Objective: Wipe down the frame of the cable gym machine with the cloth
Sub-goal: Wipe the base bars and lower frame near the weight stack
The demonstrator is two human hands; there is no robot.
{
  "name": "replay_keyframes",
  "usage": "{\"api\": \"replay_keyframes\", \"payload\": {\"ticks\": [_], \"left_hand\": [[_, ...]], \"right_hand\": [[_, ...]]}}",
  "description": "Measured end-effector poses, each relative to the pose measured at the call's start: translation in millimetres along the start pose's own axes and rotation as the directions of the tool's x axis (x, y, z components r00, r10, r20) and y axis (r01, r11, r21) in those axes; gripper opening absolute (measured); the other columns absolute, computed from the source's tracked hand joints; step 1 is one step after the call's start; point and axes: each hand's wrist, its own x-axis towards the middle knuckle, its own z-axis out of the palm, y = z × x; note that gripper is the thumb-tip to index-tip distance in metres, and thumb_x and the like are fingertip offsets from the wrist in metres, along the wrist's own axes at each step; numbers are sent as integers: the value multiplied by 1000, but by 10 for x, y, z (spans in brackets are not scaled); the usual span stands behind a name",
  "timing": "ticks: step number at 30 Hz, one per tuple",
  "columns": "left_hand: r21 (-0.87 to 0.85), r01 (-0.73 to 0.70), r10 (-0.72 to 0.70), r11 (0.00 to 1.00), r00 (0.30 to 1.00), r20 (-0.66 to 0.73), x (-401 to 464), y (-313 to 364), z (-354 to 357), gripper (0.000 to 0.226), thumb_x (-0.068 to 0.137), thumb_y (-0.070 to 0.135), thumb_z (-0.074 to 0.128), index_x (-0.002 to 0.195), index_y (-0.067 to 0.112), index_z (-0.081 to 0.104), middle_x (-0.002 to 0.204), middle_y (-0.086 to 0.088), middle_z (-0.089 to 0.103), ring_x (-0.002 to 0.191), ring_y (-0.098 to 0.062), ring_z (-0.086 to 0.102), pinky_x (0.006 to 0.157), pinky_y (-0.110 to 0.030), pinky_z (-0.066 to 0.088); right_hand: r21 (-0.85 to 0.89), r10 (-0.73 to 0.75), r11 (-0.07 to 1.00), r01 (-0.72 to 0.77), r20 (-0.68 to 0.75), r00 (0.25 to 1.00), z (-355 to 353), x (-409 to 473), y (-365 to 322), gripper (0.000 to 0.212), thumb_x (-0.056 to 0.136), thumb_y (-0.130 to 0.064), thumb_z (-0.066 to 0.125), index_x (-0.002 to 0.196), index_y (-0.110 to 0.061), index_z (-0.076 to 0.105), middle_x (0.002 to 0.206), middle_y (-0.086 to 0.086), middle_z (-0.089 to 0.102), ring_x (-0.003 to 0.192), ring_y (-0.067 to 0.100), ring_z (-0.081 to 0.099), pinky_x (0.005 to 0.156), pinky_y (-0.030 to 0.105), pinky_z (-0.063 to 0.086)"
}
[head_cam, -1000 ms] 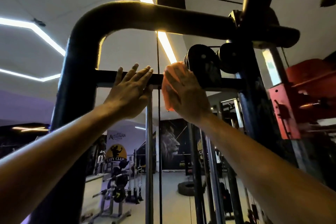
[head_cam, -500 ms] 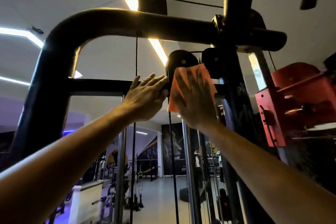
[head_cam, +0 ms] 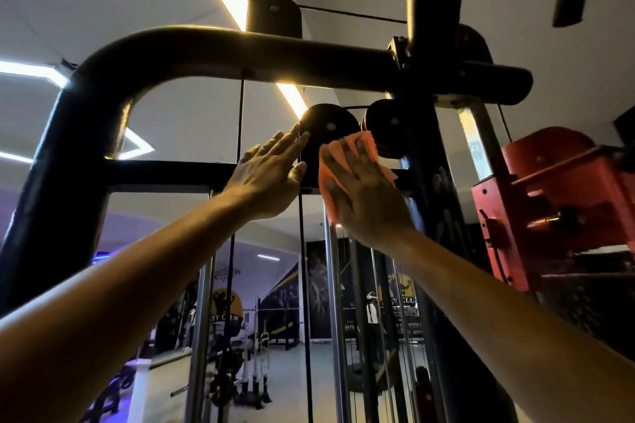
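Note:
The cable machine's black frame arches overhead, with a black crossbar below it. My right hand presses an orange cloth flat, with straight fingers, against the crossbar just under two black pulleys. My left hand lies flat on the crossbar beside it, fingertips reaching the left pulley. Most of the cloth is hidden behind my right hand.
A black upright stands right of my hands, and a red machine part juts out further right. A thin cable and chrome guide rods drop below the crossbar. Weight racks stand on the floor behind.
Both hands have slid right along the crossbar, the cloth moving from its middle to under the pulleys beside the upright. The view has shifted left with them.

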Motion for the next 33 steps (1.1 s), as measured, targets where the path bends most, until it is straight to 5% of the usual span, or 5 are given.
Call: {"api": "replay_keyframes", "payload": {"ticks": [3,6,10,19,33], "left_hand": [[-22,7,-7,1000,1000,10,44,-13,-45,63,116,42,39,172,37,11,178,14,1,166,-14,-4,136,-48,6],[-10,-8,8,1000,1000,-6,137,-61,-56,64,116,42,38,172,36,8,178,14,1,165,-13,-4,136,-51,4],[56,-65,69,996,995,-69,111,-93,26,66,112,58,22,172,39,2,178,13,2,165,-13,-3,135,-47,-1],[110,-62,75,992,990,-117,45,-115,87,65,110,55,11,172,36,5,178,14,2,164,-9,-3,131,-33,-4],[104,-48,60,993,991,-117,19,-105,83,66,109,55,12,172,36,8,177,14,8,164,-10,4,133,-36,8]], "right_hand": [[99,84,991,-88,40,996,-134,298,89,64,113,-54,28,173,-33,24,182,-4,15,169,27,5,125,50,36],[96,196,976,-196,12,981,-95,703,45,68,113,-57,24,174,-30,18,182,-2,10,169,26,1,135,49,16],[-87,108,991,-106,12,994,212,531,-110,72,113,-60,6,175,-24,2,182,3,-9,168,27,-13,136,51,-5],[-279,-5,958,69,222,975,295,868,267,106,87,-62,-44,175,-19,-4,182,9,-15,166,39,-19,132,64,-1],[-266,-64,956,126,230,971,106,774,212,80,109,-56,-14,175,-16,9,183,11,-1,168,40,-9,133,63,5]]}}
